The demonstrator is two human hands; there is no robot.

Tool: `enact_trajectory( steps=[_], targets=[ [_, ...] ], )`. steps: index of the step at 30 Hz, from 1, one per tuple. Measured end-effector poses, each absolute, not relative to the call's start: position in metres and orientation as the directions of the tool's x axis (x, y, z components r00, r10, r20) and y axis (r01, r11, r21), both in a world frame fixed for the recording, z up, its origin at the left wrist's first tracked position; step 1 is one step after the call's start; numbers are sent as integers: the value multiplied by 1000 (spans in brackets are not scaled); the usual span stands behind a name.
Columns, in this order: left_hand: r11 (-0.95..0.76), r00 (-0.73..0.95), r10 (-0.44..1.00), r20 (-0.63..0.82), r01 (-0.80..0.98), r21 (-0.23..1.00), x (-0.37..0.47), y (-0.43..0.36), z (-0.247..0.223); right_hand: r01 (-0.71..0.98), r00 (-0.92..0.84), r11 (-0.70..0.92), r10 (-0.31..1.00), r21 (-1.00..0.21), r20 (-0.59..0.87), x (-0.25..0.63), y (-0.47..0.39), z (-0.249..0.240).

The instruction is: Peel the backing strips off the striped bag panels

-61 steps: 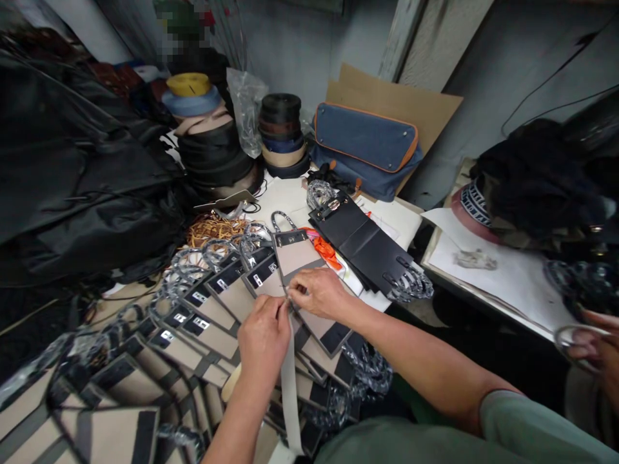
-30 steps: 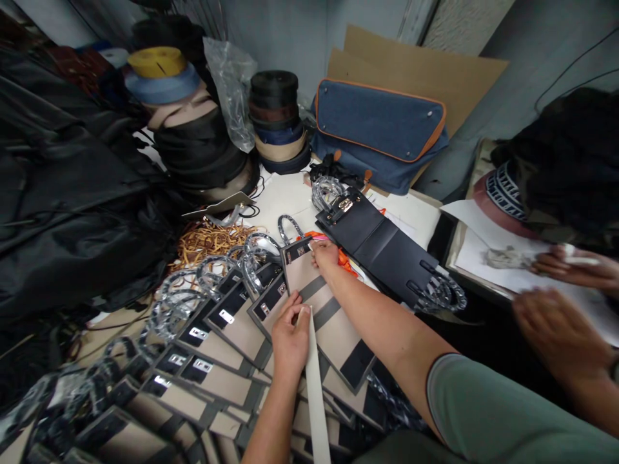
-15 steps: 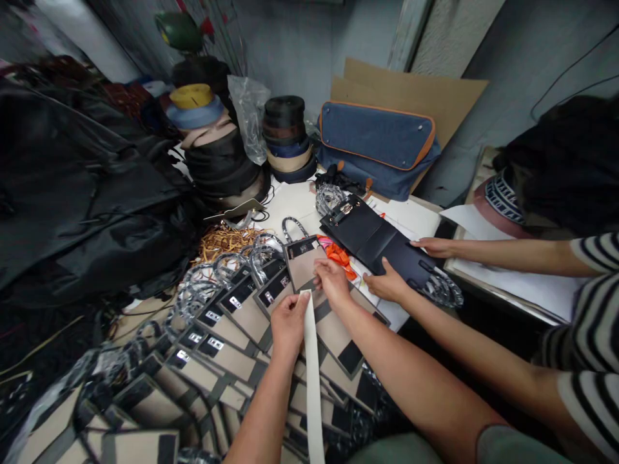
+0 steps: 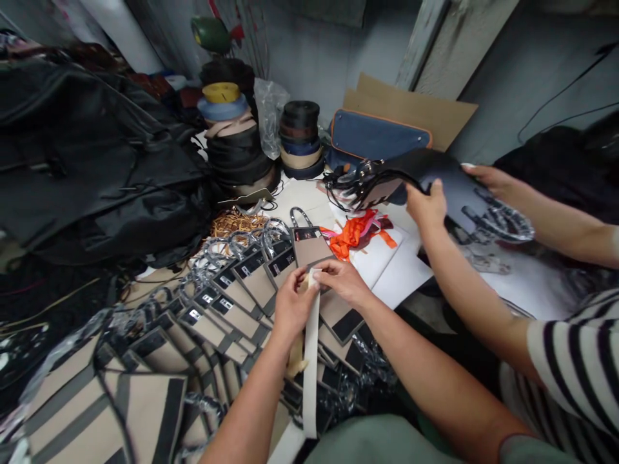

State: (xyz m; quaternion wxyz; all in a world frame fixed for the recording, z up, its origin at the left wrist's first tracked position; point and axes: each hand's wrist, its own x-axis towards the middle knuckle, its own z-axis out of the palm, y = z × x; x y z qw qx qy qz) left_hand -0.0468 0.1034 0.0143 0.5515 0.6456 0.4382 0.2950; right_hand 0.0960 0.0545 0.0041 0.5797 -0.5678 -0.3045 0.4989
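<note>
Tape, flat, narrow and off-white (image 4: 311, 361), has its top end pinched between both bare hands on my feed. I see the left hand (image 4: 293, 303) closed on it, thumb and fingers together, and the right hand (image 4: 345, 280) clamped on the same end. Below this grip the tape hangs nearly straight, beside a crumpled tan strip (image 4: 296, 357), down to the bottom of my view. Just beyond the fingertips lies a flat beige bag with black bands (image 4: 312, 248), its plastic-wrapped handle (image 4: 300, 214) pointing away. On the left, overlapping beige-and-black bags (image 4: 242, 321) crowd close to the forearm. I find more open room on the right, over loose white paper sheets (image 4: 382, 261). A bright orange fabric bundle (image 4: 351, 235) borders that space beyond, and a co-worker's black-and-white striped sleeve (image 4: 575, 341) and glossy black bags (image 4: 449, 177) bound it at the far right.
</note>
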Motion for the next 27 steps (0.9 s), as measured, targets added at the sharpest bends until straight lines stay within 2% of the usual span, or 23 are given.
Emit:
enact_trajectory(
  steps=[2,4,7,9,12,14,16,19,21,23,27],
  targets=[
    [-82,464,883,-67,295,952,-50,105,18,-86,298,-133,942,-987,-153,96,53,12],
    [-163,500,865,-39,355,920,-52,107,21,169,288,-125,955,-978,-72,98,54,21],
    [-326,551,834,16,469,821,-55,111,22,534,222,-83,974,-841,44,103,58,35],
    [-403,573,819,21,549,732,-54,113,22,674,147,-37,986,-738,85,107,61,41],
    [-464,586,810,23,617,636,-49,116,21,756,71,6,993,-655,91,117,67,38],
    [-509,598,798,69,609,608,-43,117,19,732,121,-32,989,-681,84,127,74,24],
    [-558,613,777,139,571,602,-34,115,14,602,263,-123,964,-789,50,140,86,2],
    [-532,621,771,140,508,678,-23,115,-3,139,496,-221,859,-965,-126,158,115,-39],
    [-410,593,804,44,499,764,-19,118,-20,-115,550,-216,799,-970,-243,164,140,-66],
    [-266,545,835,-68,510,818,-19,123,-35,-152,573,-191,782,-970,-244,165,165,-88],
    [-45,422,879,-221,535,844,-26,132,-51,-16,585,-129,803,-992,-114,156,198,-121]
  ],
)
